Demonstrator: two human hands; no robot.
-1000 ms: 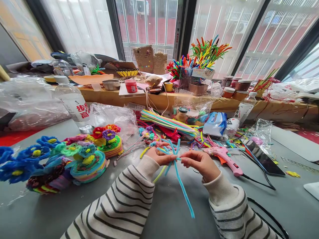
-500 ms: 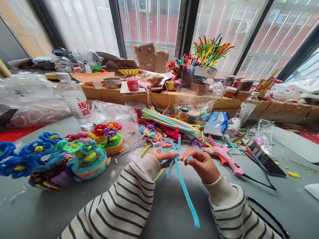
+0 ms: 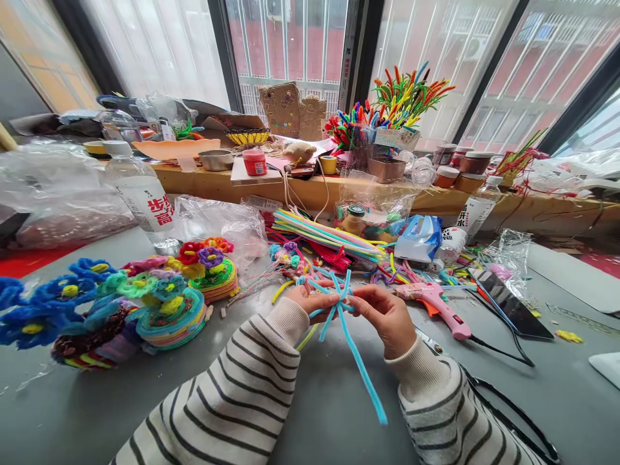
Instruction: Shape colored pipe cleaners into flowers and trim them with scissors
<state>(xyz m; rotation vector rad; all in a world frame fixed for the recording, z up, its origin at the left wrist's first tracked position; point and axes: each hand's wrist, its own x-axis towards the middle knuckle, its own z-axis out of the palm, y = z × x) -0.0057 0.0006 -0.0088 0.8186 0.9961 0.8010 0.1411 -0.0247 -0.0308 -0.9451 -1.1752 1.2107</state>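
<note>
My left grip [image 3: 310,301] pinches the blue pipe-cleaner star [image 3: 341,304] (one leg long); my right grip [image 3: 387,320] pinches it opposite. A stem bundle [image 3: 329,236] lies toward the bench's [image 3: 334,413] far edge.

blue stems [image 3: 360,365] partly hidden by left grip [image 3: 314,301], sleeves [image 3: 227,394] cropped below

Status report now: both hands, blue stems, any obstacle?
Left hand, right hand: both pinching blue stems near their crossing. One long end free. Pink glue gun beside right hand, not blocking.

Capped bottle [image 3: 143,197], red tub [image 3: 254,164] — metal bowl [image 3: 216,163] beside
</note>
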